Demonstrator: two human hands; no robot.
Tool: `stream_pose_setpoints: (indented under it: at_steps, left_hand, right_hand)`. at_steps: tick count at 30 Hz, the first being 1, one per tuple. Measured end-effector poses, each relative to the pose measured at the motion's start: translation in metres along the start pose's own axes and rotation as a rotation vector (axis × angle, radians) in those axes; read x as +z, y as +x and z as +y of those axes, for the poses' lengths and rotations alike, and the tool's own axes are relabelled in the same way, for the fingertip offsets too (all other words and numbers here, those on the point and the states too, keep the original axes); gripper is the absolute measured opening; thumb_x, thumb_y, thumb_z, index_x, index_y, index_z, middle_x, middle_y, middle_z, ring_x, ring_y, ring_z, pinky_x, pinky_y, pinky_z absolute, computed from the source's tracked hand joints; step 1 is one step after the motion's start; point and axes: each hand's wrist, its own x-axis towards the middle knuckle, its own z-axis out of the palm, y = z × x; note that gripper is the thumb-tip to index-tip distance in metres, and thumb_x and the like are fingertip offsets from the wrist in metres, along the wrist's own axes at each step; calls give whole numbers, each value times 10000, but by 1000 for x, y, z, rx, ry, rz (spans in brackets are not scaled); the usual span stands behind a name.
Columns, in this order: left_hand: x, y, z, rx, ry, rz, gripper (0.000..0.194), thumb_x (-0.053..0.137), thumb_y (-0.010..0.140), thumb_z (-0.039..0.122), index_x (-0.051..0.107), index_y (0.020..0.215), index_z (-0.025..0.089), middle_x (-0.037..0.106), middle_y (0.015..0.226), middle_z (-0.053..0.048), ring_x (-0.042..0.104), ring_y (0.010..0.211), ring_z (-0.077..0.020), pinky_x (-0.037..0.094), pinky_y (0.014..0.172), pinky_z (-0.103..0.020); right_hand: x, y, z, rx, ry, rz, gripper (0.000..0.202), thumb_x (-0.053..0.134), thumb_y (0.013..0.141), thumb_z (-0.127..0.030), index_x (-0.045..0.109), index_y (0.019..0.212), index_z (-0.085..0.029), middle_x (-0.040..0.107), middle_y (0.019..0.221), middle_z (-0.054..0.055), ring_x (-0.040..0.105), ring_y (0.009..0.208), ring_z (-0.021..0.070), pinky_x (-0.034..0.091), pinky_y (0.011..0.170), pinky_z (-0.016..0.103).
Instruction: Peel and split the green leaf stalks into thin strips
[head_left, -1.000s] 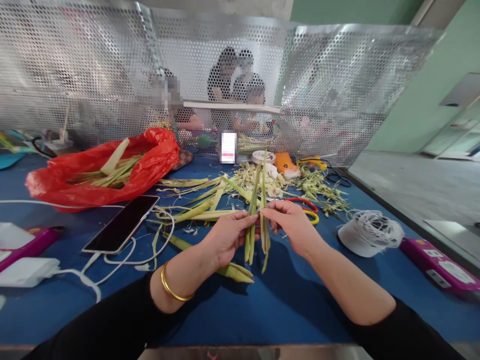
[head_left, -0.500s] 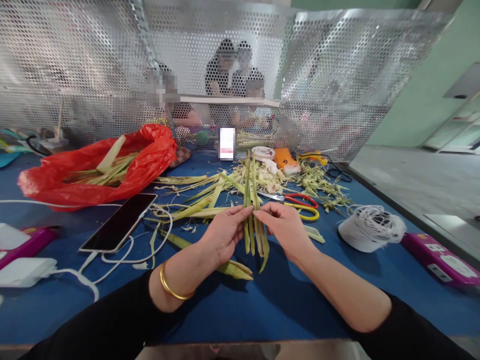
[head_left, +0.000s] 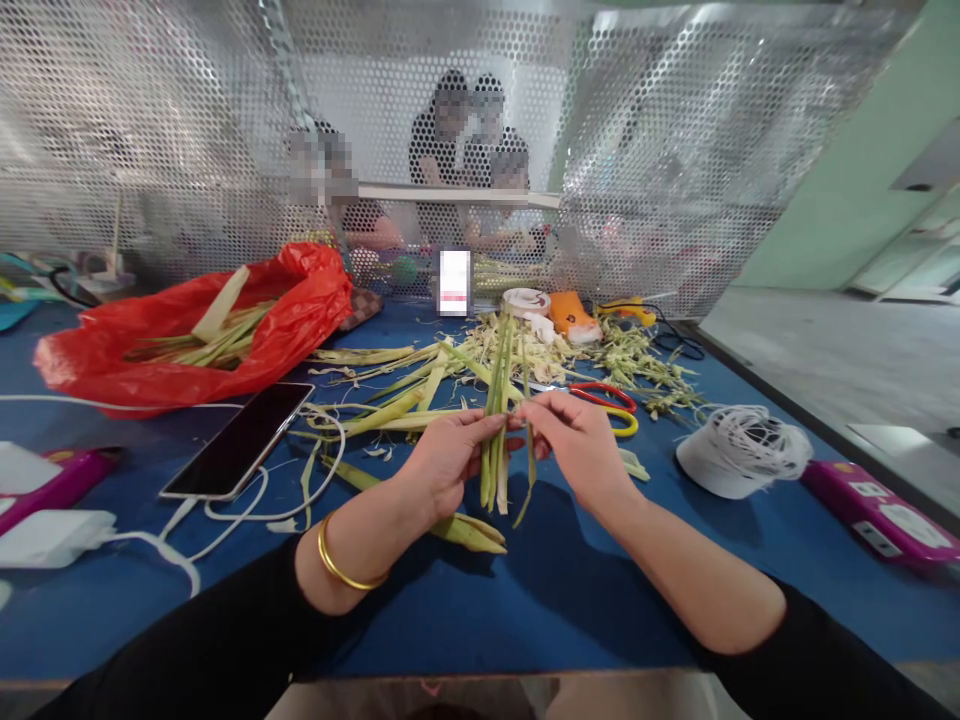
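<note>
In the middle of the head view, my left hand (head_left: 442,465) is closed round a small upright bundle of green leaf strips (head_left: 493,475). Close on its right, my right hand (head_left: 577,450) pinches one thin leaf strip (head_left: 531,478), which stands slightly apart from the bundle. Beneath my left hand lies a broader folded green leaf (head_left: 472,535) on the blue table. More long leaves (head_left: 390,412) spread behind the left hand. Scissors (head_left: 631,424) with red and yellow handles lie just beyond my right hand, their blades partly covered by plant scraps.
A red plastic bag (head_left: 97,365) of leaves, a phone (head_left: 240,440) and white cables are at left. A heap of shredded scraps (head_left: 551,355) lies behind the hands. To the right are a white string roll (head_left: 724,460) and a purple pack (head_left: 874,510). Perforated sheeting (head_left: 660,150) stands behind.
My right hand has drawn one thin strip away to the right. The rest of the bundle is now gathered in my left hand, where the strips were spread between both hands before.
</note>
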Motion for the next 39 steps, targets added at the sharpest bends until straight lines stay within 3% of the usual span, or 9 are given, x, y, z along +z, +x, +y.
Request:
stream_pose_setpoints:
  at_steps: [6,12,24,27,30,32,36,39]
  left_hand:
    - [3,-7,-5,-26,108,-115,100,696,739,165,684,822,111,724,809,-101,703,698,-194,542,613,-247]
    - [6,-10,-5,-18,119,-194,81,672,765,185,662,820,127,729,824,-97,703,648,-177,533,609,-237]
    - [7,-11,-6,-63,56,-214,72,603,802,105,656,755,112,679,675,-56,668,590,-137,546,625,-241]
    - [7,-10,-6,-59,35,-178,84,590,800,76,648,749,110,660,648,-44,659,574,-129,542,603,-228]
    - [6,-6,-4,46,0,-79,115,552,821,63,650,779,107,663,651,-43,664,594,-129,544,621,-224]
    - [4,-4,-2,136,-40,7,135,527,841,72,652,807,111,669,652,-40,659,591,-121,549,645,-230]
    - [1,0,4,247,-119,110,108,543,844,103,643,814,134,673,680,-30,660,625,-120,549,642,-228]
    - [-1,0,7,276,-156,126,96,556,838,107,641,800,130,678,716,-40,670,693,-124,546,661,-212]
  right_hand:
    - [-5,7,-2,-18,141,36,203,540,806,-367,571,719,-186,493,508,-51,478,438,95,423,464,217]
    - [-5,8,3,-81,28,7,207,543,820,-372,563,724,-189,465,510,-57,439,428,90,368,403,199]
    - [-5,7,0,-130,-159,41,238,544,818,-343,507,640,-189,467,538,-51,439,477,91,364,461,212]
    - [-5,10,5,-132,-122,62,200,571,799,-373,534,724,-191,517,612,-35,478,523,102,402,481,214]
    - [-5,11,8,-79,-70,118,245,590,791,-422,532,844,-190,563,674,-20,492,507,97,423,477,219]
    - [-4,9,7,34,-14,14,273,533,827,-453,533,837,-180,598,702,-1,498,461,85,418,445,218]
    - [4,-2,1,246,59,-459,237,526,835,-382,581,815,-153,645,767,26,571,462,82,426,426,202]
    - [10,-9,-1,241,82,-587,131,614,764,-257,603,828,-143,626,672,-13,600,496,83,450,461,181]
